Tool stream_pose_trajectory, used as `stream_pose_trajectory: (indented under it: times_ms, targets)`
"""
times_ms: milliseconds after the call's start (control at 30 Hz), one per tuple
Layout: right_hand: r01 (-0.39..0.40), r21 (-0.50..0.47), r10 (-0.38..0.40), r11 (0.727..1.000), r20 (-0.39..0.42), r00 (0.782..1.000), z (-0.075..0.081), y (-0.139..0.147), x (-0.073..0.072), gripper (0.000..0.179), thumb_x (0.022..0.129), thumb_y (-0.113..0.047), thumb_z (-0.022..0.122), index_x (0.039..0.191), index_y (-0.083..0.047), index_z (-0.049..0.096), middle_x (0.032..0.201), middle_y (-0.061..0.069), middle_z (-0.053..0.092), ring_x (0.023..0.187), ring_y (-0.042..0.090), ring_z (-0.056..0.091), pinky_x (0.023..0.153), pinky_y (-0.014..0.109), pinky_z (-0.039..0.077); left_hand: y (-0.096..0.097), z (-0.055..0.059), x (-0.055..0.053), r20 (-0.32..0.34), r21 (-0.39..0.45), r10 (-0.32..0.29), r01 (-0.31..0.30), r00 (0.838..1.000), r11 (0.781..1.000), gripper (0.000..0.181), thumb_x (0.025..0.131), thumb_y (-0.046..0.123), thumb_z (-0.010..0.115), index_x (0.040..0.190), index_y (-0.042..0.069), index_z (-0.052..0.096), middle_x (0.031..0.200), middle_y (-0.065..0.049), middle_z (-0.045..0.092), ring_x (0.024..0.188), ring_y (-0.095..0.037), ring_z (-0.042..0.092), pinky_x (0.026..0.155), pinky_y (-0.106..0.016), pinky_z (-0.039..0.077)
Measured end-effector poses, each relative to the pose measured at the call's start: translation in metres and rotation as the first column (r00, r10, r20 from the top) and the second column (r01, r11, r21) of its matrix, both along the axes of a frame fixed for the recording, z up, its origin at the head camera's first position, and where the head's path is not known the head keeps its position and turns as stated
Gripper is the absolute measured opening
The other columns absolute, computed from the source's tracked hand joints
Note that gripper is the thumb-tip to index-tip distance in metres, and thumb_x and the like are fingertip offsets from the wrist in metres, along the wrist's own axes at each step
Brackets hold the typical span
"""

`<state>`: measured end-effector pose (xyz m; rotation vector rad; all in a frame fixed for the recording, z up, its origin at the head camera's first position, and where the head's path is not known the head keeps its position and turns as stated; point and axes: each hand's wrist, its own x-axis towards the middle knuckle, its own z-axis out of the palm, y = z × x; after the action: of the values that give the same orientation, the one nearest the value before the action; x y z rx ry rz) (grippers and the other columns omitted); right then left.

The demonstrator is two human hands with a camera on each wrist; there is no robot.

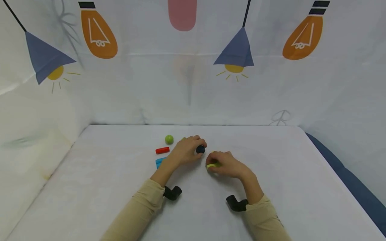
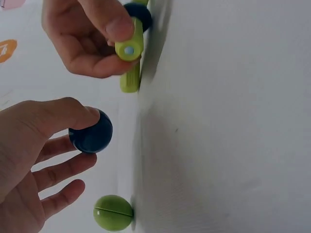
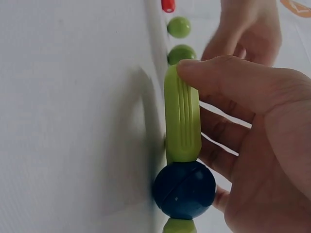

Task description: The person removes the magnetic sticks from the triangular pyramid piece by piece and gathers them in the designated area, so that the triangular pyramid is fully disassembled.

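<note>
In the head view my left hand [image 1: 186, 150] holds a dark blue ball [image 1: 200, 149] between thumb and fingers; the ball [image 2: 92, 133] shows close up in the left wrist view. My right hand [image 1: 225, 164] pinches a yellow-green ribbed rod [image 3: 183, 114] at one end. At the rod's other end sits another dark blue ball [image 3: 184, 189], with a further yellow-green piece [image 3: 179, 226] beyond it. A second yellow-green rod [image 2: 129, 81] shows just under the right hand in the left wrist view. The two hands are apart, with a small gap between them.
Left of my left hand on the white table [image 1: 105, 187] lie a green ball [image 1: 169, 139], a red rod [image 1: 162, 150] and light blue pieces [image 1: 159, 162] partly behind the forearm. Another green ball [image 3: 182, 52] shows past the rod. White printed cloth [image 1: 150, 87] hangs behind the table.
</note>
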<state>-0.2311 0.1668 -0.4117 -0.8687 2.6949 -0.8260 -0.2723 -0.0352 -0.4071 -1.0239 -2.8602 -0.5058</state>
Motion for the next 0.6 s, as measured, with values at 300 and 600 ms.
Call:
stream_pose_trajectory:
  times_ms: [300, 600]
  targets:
    - [-0.047, 0.001, 0.047, 0.999, 0.016, 0.999, -0.002, -0.016, 0.003, 0.013, 0.086, -0.018, 0.066, 0.098, -0.019, 0.063, 0.093, -0.013, 0.062, 0.091, 0.005, 0.057, 0.092, 0.047, 0.034, 0.005, 0.003, -0.037, 0.049, -0.1, 0.024, -0.019, 0.999, 0.995, 0.027, 0.087, 0.021, 0.067, 0.113, 0.02, 0.059, 0.11, 0.0, 0.06, 0.096, -0.018, 0.058, 0.083, -0.037, 0.049]
    - [-0.066, 0.012, 0.066, 0.998, -0.016, 0.998, -0.003, -0.022, 0.005, 0.012, 0.086, -0.018, 0.067, 0.097, -0.019, 0.063, 0.09, -0.014, 0.062, 0.085, 0.004, 0.056, 0.087, 0.04, 0.033, 0.007, -0.002, -0.051, 0.083, -0.116, 0.038, -0.028, 0.996, 0.993, 0.032, 0.087, 0.021, 0.066, 0.118, 0.02, 0.057, 0.115, -0.001, 0.061, 0.1, -0.017, 0.058, 0.09, -0.041, 0.046]
